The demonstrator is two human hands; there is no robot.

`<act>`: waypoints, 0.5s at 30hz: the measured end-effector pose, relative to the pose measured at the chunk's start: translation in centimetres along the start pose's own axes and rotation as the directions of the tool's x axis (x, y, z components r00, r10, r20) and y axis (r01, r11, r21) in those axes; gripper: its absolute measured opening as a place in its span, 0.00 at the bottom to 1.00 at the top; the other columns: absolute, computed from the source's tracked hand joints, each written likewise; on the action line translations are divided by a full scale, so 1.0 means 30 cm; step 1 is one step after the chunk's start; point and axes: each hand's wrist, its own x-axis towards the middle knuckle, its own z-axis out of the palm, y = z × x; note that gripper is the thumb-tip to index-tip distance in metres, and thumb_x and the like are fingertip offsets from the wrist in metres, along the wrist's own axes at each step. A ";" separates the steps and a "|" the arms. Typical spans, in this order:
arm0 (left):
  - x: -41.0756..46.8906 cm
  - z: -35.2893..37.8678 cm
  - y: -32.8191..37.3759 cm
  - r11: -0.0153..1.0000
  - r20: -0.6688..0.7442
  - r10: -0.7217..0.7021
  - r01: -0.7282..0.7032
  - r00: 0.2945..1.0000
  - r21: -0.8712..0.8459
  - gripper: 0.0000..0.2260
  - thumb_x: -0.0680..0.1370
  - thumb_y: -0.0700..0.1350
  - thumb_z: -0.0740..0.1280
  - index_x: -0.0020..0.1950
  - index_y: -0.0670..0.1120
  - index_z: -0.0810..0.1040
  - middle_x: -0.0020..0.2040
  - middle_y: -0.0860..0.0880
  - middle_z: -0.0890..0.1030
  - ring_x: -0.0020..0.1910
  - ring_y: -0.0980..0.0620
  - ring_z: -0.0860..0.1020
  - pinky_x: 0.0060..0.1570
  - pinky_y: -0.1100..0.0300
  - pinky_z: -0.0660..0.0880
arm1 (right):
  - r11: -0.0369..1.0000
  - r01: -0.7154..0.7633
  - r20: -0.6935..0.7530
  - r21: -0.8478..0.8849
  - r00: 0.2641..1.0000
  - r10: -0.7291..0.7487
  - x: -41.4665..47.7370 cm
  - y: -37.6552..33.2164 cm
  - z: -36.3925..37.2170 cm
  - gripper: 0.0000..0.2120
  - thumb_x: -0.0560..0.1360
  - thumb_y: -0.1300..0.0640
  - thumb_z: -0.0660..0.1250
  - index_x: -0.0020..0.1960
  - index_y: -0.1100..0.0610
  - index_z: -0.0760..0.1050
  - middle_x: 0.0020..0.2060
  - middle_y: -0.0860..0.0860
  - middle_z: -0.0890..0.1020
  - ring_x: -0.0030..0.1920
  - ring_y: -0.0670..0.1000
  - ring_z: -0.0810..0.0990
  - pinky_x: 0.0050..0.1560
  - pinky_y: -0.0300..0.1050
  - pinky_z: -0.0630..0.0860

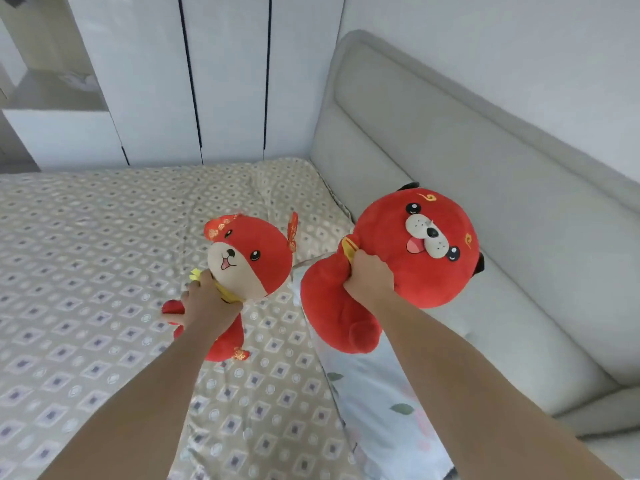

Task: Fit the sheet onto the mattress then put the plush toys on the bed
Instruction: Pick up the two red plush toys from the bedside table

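A beige sheet with a small diamond pattern covers the mattress. My left hand grips a small red plush toy with a cream face at its neck, holding it over the middle of the bed. My right hand grips a larger red plush toy at its neck, near the headboard. The large toy's body hangs over a pale floral pillow. Both toys face up toward me.
A grey padded headboard runs along the right side. White wardrobe doors stand behind the far edge of the bed. A second pillow in the patterned fabric lies in the far corner by the headboard.
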 end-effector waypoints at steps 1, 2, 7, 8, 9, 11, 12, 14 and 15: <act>0.045 0.021 -0.001 1.000 -0.006 0.026 -0.026 1.000 -0.013 0.30 0.67 0.44 0.72 0.65 0.44 0.64 0.56 0.41 0.71 0.59 0.35 0.68 0.59 0.42 0.66 | 1.000 0.000 -0.014 -0.020 1.000 0.000 0.061 -0.001 0.011 0.06 0.74 0.60 0.61 0.51 0.58 0.71 0.44 0.56 0.81 0.46 0.61 0.82 0.39 0.48 0.70; 0.085 0.047 0.001 0.999 -0.001 0.044 -0.044 0.999 -0.001 0.29 0.66 0.43 0.72 0.63 0.44 0.65 0.53 0.43 0.71 0.58 0.36 0.69 0.58 0.44 0.66 | 0.999 -0.001 -0.018 -0.033 1.000 0.001 0.122 0.001 0.027 0.06 0.74 0.60 0.61 0.51 0.58 0.70 0.44 0.56 0.82 0.46 0.61 0.82 0.39 0.47 0.70; 0.383 0.337 -0.008 0.997 0.033 0.047 -0.049 0.998 0.055 0.27 0.66 0.47 0.70 0.62 0.55 0.63 0.53 0.55 0.67 0.63 0.46 0.66 0.60 0.36 0.65 | 0.995 0.023 -0.024 -0.095 0.999 -0.025 0.534 0.040 0.262 0.06 0.75 0.62 0.61 0.51 0.57 0.68 0.45 0.55 0.82 0.47 0.60 0.82 0.40 0.47 0.70; 0.428 0.400 -0.008 0.998 0.045 0.038 -0.040 0.998 0.054 0.27 0.66 0.48 0.70 0.62 0.57 0.63 0.54 0.57 0.68 0.64 0.48 0.66 0.60 0.35 0.64 | 0.994 0.018 -0.022 -0.104 1.000 -0.021 0.602 0.052 0.317 0.06 0.76 0.61 0.61 0.52 0.57 0.68 0.46 0.55 0.83 0.47 0.59 0.82 0.41 0.48 0.72; 0.514 0.496 -0.009 0.999 0.037 0.030 -0.032 0.999 0.034 0.28 0.66 0.49 0.70 0.63 0.58 0.63 0.56 0.57 0.69 0.65 0.49 0.65 0.61 0.34 0.64 | 0.993 0.017 -0.022 -0.118 1.000 -0.019 0.705 0.059 0.396 0.07 0.76 0.60 0.61 0.54 0.57 0.68 0.47 0.55 0.83 0.48 0.59 0.82 0.42 0.48 0.73; 0.656 0.654 -0.015 0.999 0.023 0.038 -0.038 0.999 -0.004 0.27 0.65 0.50 0.70 0.61 0.58 0.64 0.56 0.56 0.70 0.63 0.47 0.67 0.61 0.32 0.65 | 0.991 0.021 -0.036 -0.129 0.999 -0.026 0.866 0.081 0.534 0.11 0.76 0.59 0.63 0.58 0.58 0.69 0.49 0.55 0.83 0.51 0.59 0.82 0.46 0.49 0.74; 0.712 0.709 -0.013 0.998 -0.001 0.058 -0.058 0.998 -0.040 0.25 0.64 0.49 0.69 0.59 0.56 0.65 0.53 0.55 0.71 0.61 0.45 0.68 0.59 0.33 0.66 | 0.990 0.021 -0.048 -0.142 0.998 -0.028 0.933 0.088 0.580 0.14 0.76 0.59 0.64 0.60 0.59 0.68 0.51 0.55 0.82 0.52 0.60 0.82 0.47 0.49 0.75; 0.814 0.840 -0.022 0.990 -0.065 0.095 -0.101 0.993 -0.098 0.22 0.65 0.45 0.71 0.57 0.51 0.67 0.47 0.54 0.71 0.56 0.44 0.70 0.58 0.39 0.68 | 0.990 0.013 -0.068 -0.143 0.997 -0.023 1.069 0.110 0.708 0.17 0.77 0.58 0.64 0.63 0.61 0.67 0.53 0.56 0.82 0.55 0.60 0.81 0.49 0.49 0.75; 0.862 0.873 -0.018 0.985 -0.099 0.111 -0.123 0.989 -0.124 0.22 0.66 0.42 0.72 0.57 0.47 0.69 0.46 0.53 0.70 0.55 0.43 0.70 0.57 0.43 0.67 | 0.992 0.018 -0.089 -0.126 0.996 -0.029 1.125 0.110 0.754 0.17 0.77 0.59 0.64 0.64 0.62 0.67 0.54 0.57 0.82 0.55 0.60 0.81 0.50 0.49 0.75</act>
